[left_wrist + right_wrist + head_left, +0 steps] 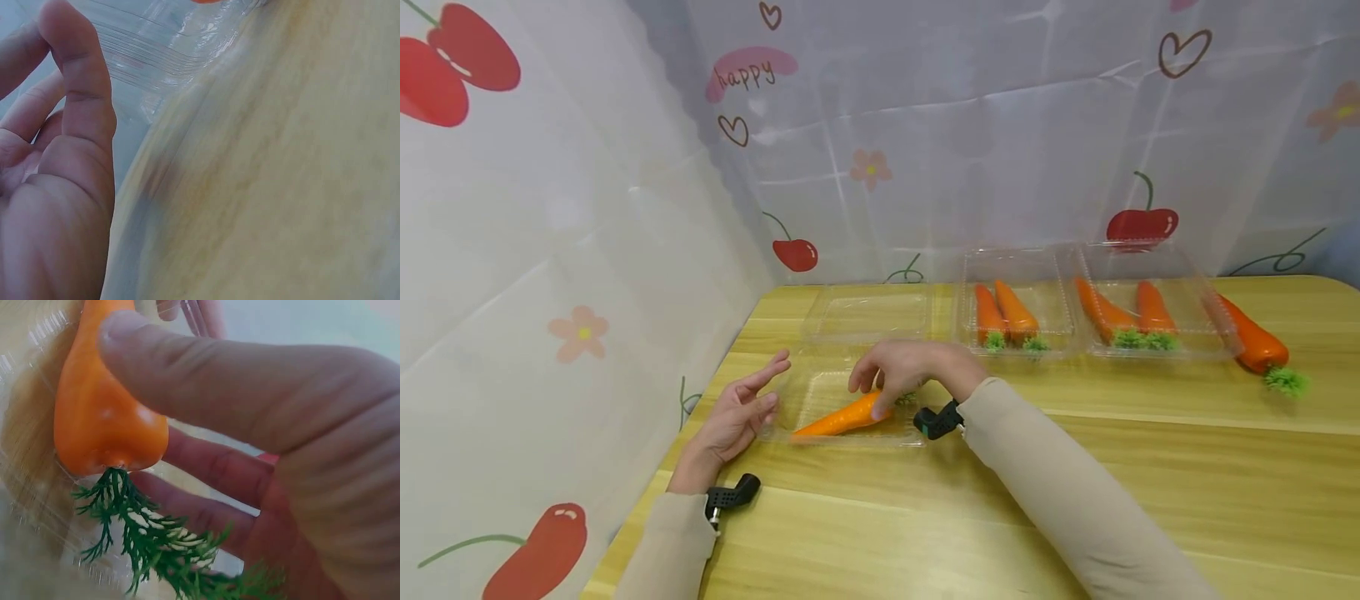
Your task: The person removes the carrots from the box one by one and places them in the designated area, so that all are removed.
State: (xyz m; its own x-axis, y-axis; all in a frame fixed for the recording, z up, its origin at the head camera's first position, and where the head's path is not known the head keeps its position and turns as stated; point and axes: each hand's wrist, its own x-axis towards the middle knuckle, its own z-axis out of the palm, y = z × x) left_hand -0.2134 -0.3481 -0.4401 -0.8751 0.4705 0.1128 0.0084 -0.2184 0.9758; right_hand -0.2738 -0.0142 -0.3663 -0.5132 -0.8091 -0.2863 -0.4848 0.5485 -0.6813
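In the head view my right hand (904,375) grips an orange toy carrot (842,417) near its thick end. The carrot lies slantwise in the base of a clear plastic box (850,442), its tip toward the front left. In the right wrist view the thumb lies across the carrot (106,419), fingers behind it, and green leaves (144,531) hang from its top. My left hand (737,417) stays at the box's left side with fingers extended, holding nothing. In the left wrist view the box's ribbed edge (162,56) shows beyond the thumb; whether they touch I cannot tell.
The box's lid (871,315) lies folded back behind it. Farther right stand a clear box (1052,343) with two carrots (1017,312) and another clear box (1198,346) with two carrots (1153,308). A loose carrot (1255,337) lies at the far right. Printed curtains (940,150) border the wooden table (1075,467).
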